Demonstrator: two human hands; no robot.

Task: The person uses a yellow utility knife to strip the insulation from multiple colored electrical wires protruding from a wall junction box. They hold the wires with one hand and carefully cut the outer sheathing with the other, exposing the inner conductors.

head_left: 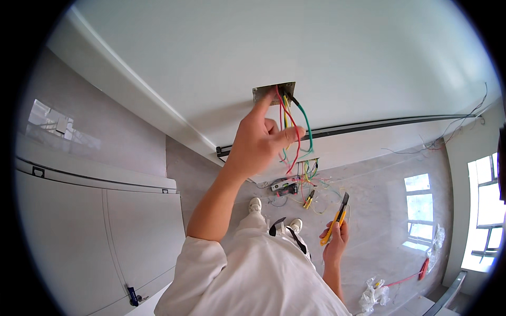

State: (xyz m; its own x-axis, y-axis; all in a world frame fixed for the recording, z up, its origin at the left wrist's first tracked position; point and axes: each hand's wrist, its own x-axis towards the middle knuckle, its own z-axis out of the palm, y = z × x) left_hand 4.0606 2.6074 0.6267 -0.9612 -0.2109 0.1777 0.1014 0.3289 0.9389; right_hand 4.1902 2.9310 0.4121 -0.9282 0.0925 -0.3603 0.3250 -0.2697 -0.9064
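My left hand (253, 145) reaches up to a metal wall box (259, 96) in the pale wall. Its index finger points into the opening, the thumb is spread out beside the wires, and the other fingers are bent. From the box hang a red wire (299, 145), a green wire (310, 126) with a black-covered upper part, and yellow wires. Whether the fingertip presses on a wire is hidden inside the box. Lower on the right, my right hand (337, 243) is closed around a yellow utility knife (340, 215), its dark blade pointing up.
A dark rail (369, 125) runs along the wall below the box. Near my shoes lie yellow-handled pliers (309, 198), a spirit level (284, 184) and loose wires. Plastic bags (373, 296) and red wire (423, 269) are at lower right. A grey door (139, 226) is on the left.
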